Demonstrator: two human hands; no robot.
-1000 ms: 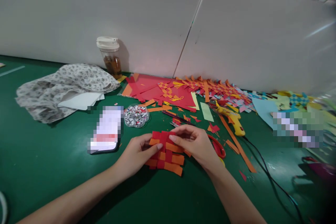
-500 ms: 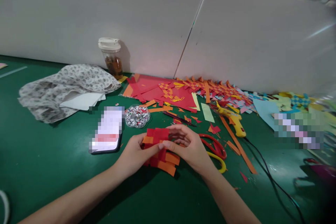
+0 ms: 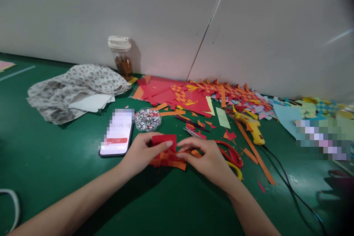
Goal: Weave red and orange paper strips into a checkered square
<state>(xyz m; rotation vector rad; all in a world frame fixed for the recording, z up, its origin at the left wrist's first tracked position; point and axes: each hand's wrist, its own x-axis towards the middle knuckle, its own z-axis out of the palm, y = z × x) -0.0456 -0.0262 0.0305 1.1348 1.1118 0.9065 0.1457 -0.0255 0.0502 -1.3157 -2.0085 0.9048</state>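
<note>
A small woven piece of red and orange paper strips point(image 3: 168, 158) is held above the green table. My left hand point(image 3: 139, 150) grips its left side, thumb pressed flat on the red part. At its right edge my right hand point(image 3: 203, 156) has thumb and index finger closed together on an orange strip end. Red-and-yellow-handled scissors point(image 3: 233, 156) lie beside my right wrist, partly hidden by it. A clear flower-shaped box of small black-and-white pieces point(image 3: 148, 119) sits just beyond my left hand, near a phone point(image 3: 117, 132) with a blurred screen.
A lidded cup of brown drink point(image 3: 123, 59) stands by the wall beside a patterned cloth point(image 3: 77, 88). Red sheets point(image 3: 163, 88) and a pile of woven paper fish point(image 3: 229, 90) lie at the back. A yellow glue gun point(image 3: 253, 129) trails a black cable point(image 3: 287, 184) on the right.
The woven piece has tilted, so its lower strips look shorter. My right hand has shifted right, from the piece's front to its right edge. The view has turned slightly left.
</note>
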